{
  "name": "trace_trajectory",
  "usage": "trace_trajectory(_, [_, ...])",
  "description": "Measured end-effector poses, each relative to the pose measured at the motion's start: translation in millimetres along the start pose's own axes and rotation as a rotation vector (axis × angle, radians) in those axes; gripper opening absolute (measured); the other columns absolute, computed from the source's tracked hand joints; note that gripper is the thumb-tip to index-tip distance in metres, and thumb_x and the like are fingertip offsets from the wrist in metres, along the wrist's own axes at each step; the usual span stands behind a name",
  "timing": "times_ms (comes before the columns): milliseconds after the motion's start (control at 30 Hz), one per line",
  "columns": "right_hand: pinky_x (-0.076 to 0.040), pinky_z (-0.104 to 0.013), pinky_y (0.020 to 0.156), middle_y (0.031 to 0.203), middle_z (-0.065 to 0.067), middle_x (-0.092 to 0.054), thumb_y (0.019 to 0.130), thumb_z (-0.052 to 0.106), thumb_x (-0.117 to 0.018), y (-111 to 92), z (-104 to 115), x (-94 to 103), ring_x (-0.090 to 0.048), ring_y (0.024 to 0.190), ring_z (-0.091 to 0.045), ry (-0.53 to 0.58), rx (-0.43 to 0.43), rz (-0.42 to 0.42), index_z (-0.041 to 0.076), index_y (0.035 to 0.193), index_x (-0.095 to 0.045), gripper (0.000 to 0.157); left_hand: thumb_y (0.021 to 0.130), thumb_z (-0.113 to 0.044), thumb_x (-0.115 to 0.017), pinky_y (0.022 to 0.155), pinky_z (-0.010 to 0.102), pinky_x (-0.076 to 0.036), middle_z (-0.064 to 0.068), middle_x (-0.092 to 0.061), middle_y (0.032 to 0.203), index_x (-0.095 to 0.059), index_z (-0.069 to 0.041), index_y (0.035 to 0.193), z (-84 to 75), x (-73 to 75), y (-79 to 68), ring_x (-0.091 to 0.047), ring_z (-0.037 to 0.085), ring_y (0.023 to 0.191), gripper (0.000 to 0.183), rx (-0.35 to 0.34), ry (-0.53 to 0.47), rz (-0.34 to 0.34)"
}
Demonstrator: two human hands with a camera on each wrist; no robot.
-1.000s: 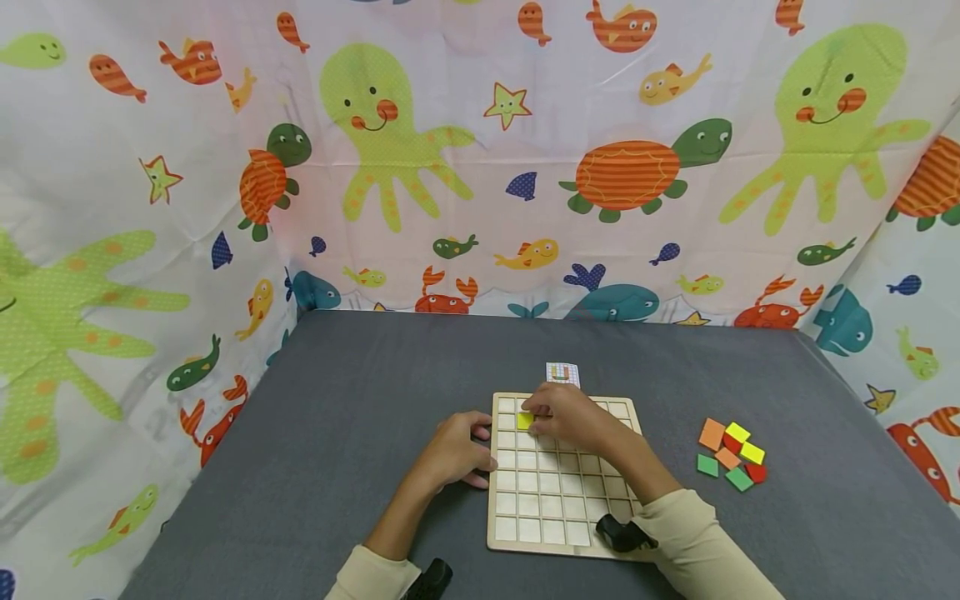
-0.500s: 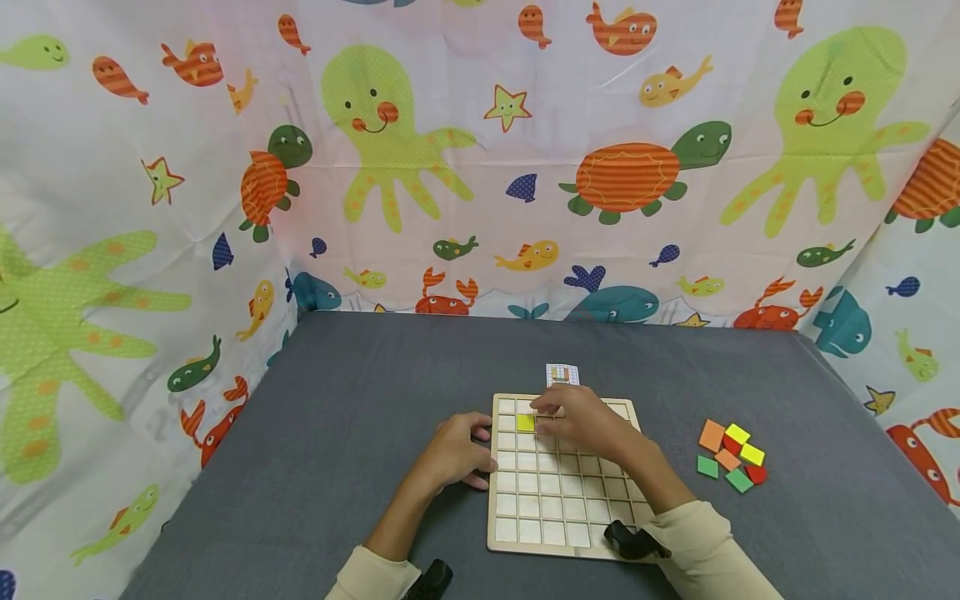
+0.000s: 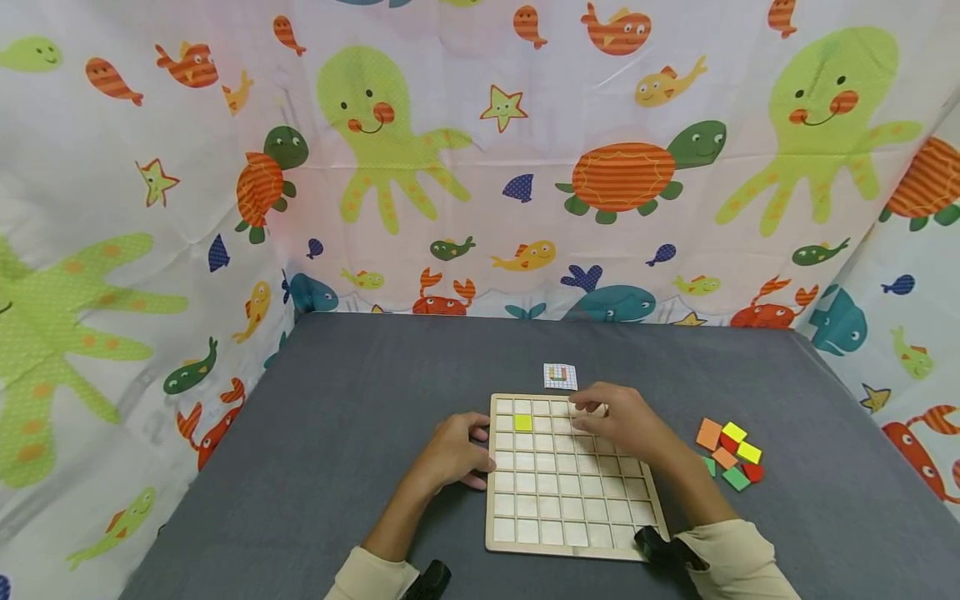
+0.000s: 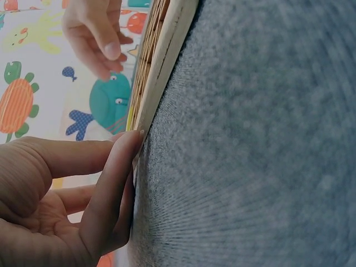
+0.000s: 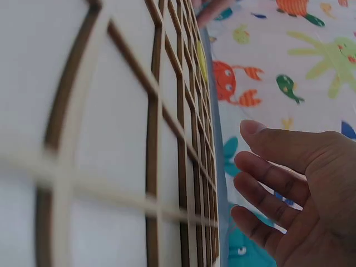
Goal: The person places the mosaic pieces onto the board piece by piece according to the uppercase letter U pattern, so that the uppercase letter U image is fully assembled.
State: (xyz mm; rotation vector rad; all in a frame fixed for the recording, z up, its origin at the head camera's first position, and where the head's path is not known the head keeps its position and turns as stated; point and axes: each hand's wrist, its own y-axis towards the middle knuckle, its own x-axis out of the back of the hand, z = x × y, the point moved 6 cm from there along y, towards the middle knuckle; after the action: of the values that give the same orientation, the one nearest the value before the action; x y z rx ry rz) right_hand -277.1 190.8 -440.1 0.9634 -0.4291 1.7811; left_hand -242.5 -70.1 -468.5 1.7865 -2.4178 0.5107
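Observation:
A wooden grid board point(image 3: 570, 552) with pale square cells lies on the grey table. One yellow square tile point(image 3: 522, 423) sits in a cell near its upper left corner. At the board's left edge my left hand point(image 3: 453, 454) holds the rim between thumb and fingers; the left wrist view shows the fingertips point(image 4: 132, 139) against the wooden side. My right hand point(image 3: 618, 421) hovers over the board's upper right part, its fingers loosely bent and apart with nothing between them, as the right wrist view of the hand point(image 5: 300, 189) also shows.
Right of the board lies a loose group of orange point(image 3: 708, 433), yellow, red and green tiles, several in all. A small pattern card point(image 3: 560, 376) lies just beyond the board's far edge. A sea-animal curtain point(image 3: 450, 150) encloses the table's back and sides.
My right hand has let go of the yellow tile and moved right across the board, leaving the tile in its cell. The left hand has stayed at the board's edge.

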Motion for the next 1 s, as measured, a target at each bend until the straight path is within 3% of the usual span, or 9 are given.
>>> trace_trajectory(367, [-0.060, -0.029, 0.077, 0.115, -0.008, -0.074, 0.096, 0.023, -0.080, -25.4, -32.9, 32.7, -0.065, 0.099, -0.022, -0.019, -0.106, -0.102, 0.005, 0.127, -0.076, 0.036, 0.079, 0.015, -0.078, 0.055, 0.038, -0.066, 0.021, -0.059, 0.121, -0.055, 0.006, 0.147, -0.7, 1.2, 0.2, -0.071, 0.022, 0.073, 0.072, 0.003, 0.028, -0.012])
trace_trajectory(733, [-0.061, -0.046, 0.089, 0.123, -0.015, -0.073, 0.097, 0.027, -0.081, -46.1, -59.9, 60.9, -0.067, 0.110, -0.031, -0.020, -0.194, -0.173, 0.003, 0.134, -0.071, 0.045, 0.081, 0.015, -0.077, 0.057, 0.037, -0.067, 0.022, -0.058, 0.123, -0.055, 0.006, 0.148, -1.4, 1.9, 2.1, -0.072, 0.022, 0.074, 0.071, 0.003, 0.030, -0.001])
trace_trajectory(1000, [-0.060, -0.037, 0.084, 0.123, -0.015, -0.075, 0.097, 0.032, -0.080, -58.5, -85.4, 77.4, -0.067, 0.110, -0.034, -0.037, -0.247, -0.189, 0.004, 0.138, -0.069, 0.051, 0.081, 0.017, -0.076, 0.059, 0.037, -0.067, 0.023, -0.057, 0.125, -0.055, 0.005, 0.148, -0.6, 2.1, 4.5, -0.073, 0.024, 0.074, 0.072, 0.009, 0.010, 0.018])
